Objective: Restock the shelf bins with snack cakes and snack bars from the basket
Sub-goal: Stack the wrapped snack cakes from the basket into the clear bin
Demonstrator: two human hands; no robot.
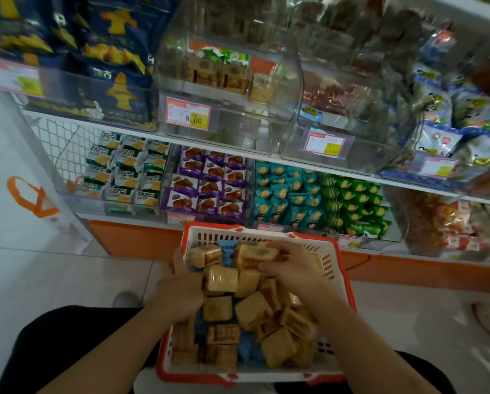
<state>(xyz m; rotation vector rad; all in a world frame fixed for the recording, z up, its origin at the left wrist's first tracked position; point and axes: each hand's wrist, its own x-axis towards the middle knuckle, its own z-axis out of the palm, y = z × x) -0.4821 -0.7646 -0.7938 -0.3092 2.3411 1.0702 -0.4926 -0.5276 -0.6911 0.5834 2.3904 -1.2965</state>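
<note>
Both hands are down in the basket (327, 253), a white one with a red rim that sits in front of the person's lap, close to the foot of the shelf unit. Left hand (181, 291) is at the basket's left side with its fingers curled around wrapped snack cakes (220, 280), its fingertips hidden among the packs. Right hand (292, 267) lies over the far part of the heap and pinches one cake (259, 253) between thumb and fingers, that pack tilted and raised a little above the others. More tan, clear-wrapped cakes fill the basket in a loose jumble, with blue packets (226, 251) showing between and under them. Straight ahead, on the upper shelf (141, 131), stands a clear bin (283, 89) with a few of the same tan cakes and some green-topped packs at its back, and a price tag (187, 113) reading 8.00 on its front. To its left stand dark blue bags (119, 66); to its right is another clear bin (360, 115) with reddish sweets. On the lower shelf, just beyond the basket, rows of small packs lie side by side: green-and-white packs (124, 169), purple packs (207, 182), teal packs (283, 191) and bright green packs (357, 203). An orange marking (29, 197) shows on the pale floor at left.
</note>
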